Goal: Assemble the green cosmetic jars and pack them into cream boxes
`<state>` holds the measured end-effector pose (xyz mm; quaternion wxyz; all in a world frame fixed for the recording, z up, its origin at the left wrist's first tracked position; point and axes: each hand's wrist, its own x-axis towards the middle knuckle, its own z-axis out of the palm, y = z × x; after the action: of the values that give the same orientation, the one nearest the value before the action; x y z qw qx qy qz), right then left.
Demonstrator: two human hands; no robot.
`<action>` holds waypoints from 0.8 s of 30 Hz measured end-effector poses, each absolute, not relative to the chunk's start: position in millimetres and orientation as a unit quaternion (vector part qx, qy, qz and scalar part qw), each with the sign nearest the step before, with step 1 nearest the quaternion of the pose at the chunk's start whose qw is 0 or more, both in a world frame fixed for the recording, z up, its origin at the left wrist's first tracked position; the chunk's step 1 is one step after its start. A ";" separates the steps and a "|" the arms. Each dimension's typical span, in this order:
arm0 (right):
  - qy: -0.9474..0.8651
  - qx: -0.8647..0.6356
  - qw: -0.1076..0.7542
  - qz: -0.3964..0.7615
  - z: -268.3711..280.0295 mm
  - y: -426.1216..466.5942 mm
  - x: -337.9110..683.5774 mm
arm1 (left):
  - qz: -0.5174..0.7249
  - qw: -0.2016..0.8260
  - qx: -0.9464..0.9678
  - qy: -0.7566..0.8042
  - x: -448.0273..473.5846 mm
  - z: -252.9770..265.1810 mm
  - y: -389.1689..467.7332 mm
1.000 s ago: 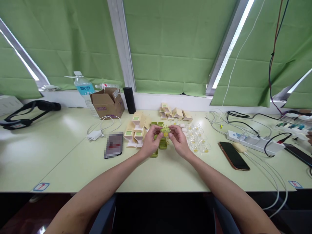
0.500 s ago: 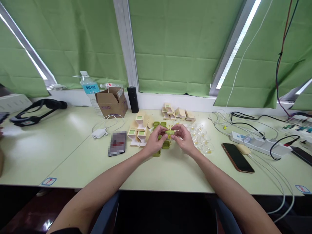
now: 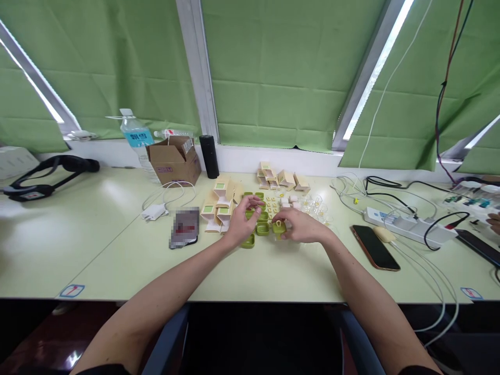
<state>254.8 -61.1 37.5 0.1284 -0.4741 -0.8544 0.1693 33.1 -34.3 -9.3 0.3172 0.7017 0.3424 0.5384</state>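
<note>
Green case (image 3: pixel 278 228) | pinched by right hand (image 3: pixel 303 225), partly covered | left hand (image 3: pixel 242 223) loosely parted, hiding some green trays (image 3: pixel 263 229)

Hands (image 3: pixel 242 223) near small green trays (image 3: pixel 262 233)

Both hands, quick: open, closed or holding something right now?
Left hand: open, fingers loosely curled by the green trays, nothing visible in its grip.
Right hand: closed on a small green case.

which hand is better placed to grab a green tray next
Probably the left hand: it looks empty and is right beside the green trays, while the right hand holds a ring-topped green piece.
</note>
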 end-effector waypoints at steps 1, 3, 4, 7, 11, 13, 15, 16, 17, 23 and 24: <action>-0.864 -0.473 0.101 0.143 39.0 -62.7 253.1 | 0.540 0.316 0.701 0.342 33.2 -9.4 -34.1; -0.875 -0.467 0.062 0.107 40.3 -64.8 249.6 | 0.540 0.312 0.702 0.344 33.5 -9.6 -33.9; -0.879 -0.465 0.049 0.097 40.1 -65.1 248.2 | 0.539 0.309 0.703 0.346 33.6 -9.7 -33.9; -0.880 -0.467 0.021 0.085 36.6 -64.3 246.9 | 0.533 0.303 0.707 0.351 33.8 -10.3 -33.5; -0.878 -0.471 0.011 0.091 31.8 -63.5 249.7 | 0.528 0.303 0.710 0.355 33.7 -11.1 -33.2; -0.877 -0.467 0.018 0.107 33.3 -64.2 252.8 | 0.529 0.303 0.709 0.354 33.8 -11.1 -33.4; -0.874 -0.465 0.035 0.135 38.1 -65.2 257.4 | 0.530 0.301 0.709 0.356 34.2 -10.9 -33.8; -0.872 -0.464 0.051 0.151 41.2 -65.5 260.0 | 0.529 0.298 0.710 0.358 34.3 -10.7 -34.0; -0.869 -0.460 0.074 0.166 44.1 -65.3 262.5 | 0.526 0.295 0.711 0.360 34.3 -10.5 -34.2; -0.786 -0.494 0.349 0.127 43.2 -55.2 262.3 | 0.492 0.220 0.740 0.402 31.2 -9.3 -29.2; -0.761 -0.513 0.384 0.097 40.0 -52.7 260.2 | 0.480 0.197 0.748 0.414 31.0 -8.7 -26.5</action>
<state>260.2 -52.7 40.0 0.3843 -0.5133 -0.7612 0.0974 31.0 -26.5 -8.7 0.1965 0.7481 0.4142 0.4797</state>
